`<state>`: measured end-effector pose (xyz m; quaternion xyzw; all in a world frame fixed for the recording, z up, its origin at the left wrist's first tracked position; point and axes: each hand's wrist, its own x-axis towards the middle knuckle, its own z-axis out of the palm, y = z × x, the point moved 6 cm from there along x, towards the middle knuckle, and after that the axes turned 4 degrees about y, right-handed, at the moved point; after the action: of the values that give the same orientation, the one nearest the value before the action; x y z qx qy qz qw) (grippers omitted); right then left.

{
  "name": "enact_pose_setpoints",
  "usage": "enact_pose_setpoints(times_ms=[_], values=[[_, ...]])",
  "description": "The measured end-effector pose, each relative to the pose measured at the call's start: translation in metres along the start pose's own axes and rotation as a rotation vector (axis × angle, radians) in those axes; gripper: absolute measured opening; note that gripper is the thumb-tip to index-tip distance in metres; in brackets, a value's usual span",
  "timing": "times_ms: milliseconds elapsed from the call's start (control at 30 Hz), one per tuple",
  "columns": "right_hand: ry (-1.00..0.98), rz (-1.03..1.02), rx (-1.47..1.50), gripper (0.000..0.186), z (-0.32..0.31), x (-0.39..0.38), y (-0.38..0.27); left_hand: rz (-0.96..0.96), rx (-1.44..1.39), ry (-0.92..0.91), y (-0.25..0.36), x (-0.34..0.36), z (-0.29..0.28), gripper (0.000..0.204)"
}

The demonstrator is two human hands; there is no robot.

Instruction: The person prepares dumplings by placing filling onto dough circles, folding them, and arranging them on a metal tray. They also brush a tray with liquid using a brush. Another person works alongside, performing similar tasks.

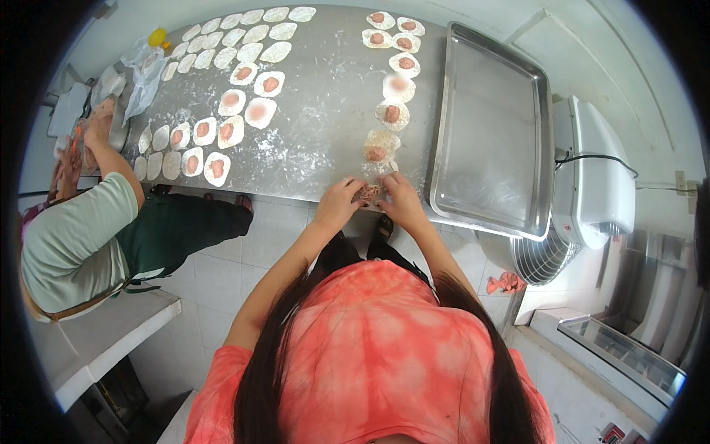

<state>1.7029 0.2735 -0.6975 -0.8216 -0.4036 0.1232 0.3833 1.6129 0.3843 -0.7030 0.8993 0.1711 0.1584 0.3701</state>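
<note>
At the near edge of the steel table (329, 137), my left hand (341, 203) and my right hand (402, 200) meet around a small piece of dough with reddish-brown filling (368, 194). The fingers of both hands are bent and pinch it from either side; their tips partly hide it. Just beyond my fingers lies a dough round topped with filling (377, 152). From there a column of similar topped dough rounds (392, 113) runs to the far side. On the left are more topped rounds (217, 169) and rows of plain dough rounds (255, 33).
A large empty metal tray (491, 133) stands right of the dough column. Beyond it is a white machine (599, 170) with a wire guard. Left, another person (85, 237) works at the table's end near plastic bags (146, 70). Flour dusts the tabletop.
</note>
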Motion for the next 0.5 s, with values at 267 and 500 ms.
enact_pose_setpoints(times_ms=[267,500], values=[[0.075,-0.046,-0.01,0.028,-0.004,0.002,-0.009,-0.053,-0.069,-0.07,-0.002,0.004,0.004,0.021],[0.062,-0.117,0.019,0.035,0.003,0.005,-0.002,-0.095,-0.207,-0.107,-0.005,0.011,0.012,0.022]])
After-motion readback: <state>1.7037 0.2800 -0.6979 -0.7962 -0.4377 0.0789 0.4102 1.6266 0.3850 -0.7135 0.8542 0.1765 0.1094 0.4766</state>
